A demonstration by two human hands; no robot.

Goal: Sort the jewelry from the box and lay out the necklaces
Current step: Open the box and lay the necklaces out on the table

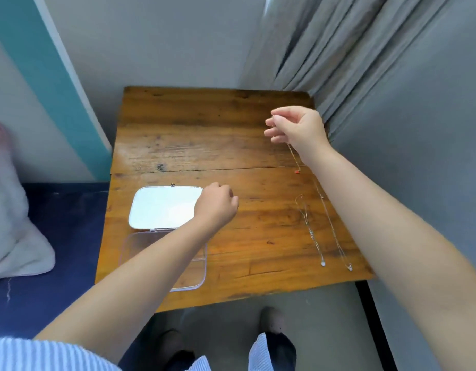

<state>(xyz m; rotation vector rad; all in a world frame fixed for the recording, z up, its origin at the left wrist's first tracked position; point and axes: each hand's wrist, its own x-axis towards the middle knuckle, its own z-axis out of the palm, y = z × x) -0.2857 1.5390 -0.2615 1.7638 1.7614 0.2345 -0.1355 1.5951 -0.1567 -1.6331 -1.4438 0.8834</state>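
The wooden tabletop (194,145) carries one clear jewelry box (162,236), lid open, near left. The left hand (216,203) is clenched beside the lid. The right hand (298,127), far right, pinches one necklace with a red pendant (294,156). Two silver necklaces (325,231) lie near right.

Your wooden table (194,145) carries a clear plastic box (196,274) at its near left, lid (164,207) folded open flat on the boards. Along your right edge, two thin necklaces (316,236) lie stretched side by side, near each other, pendants toward you.
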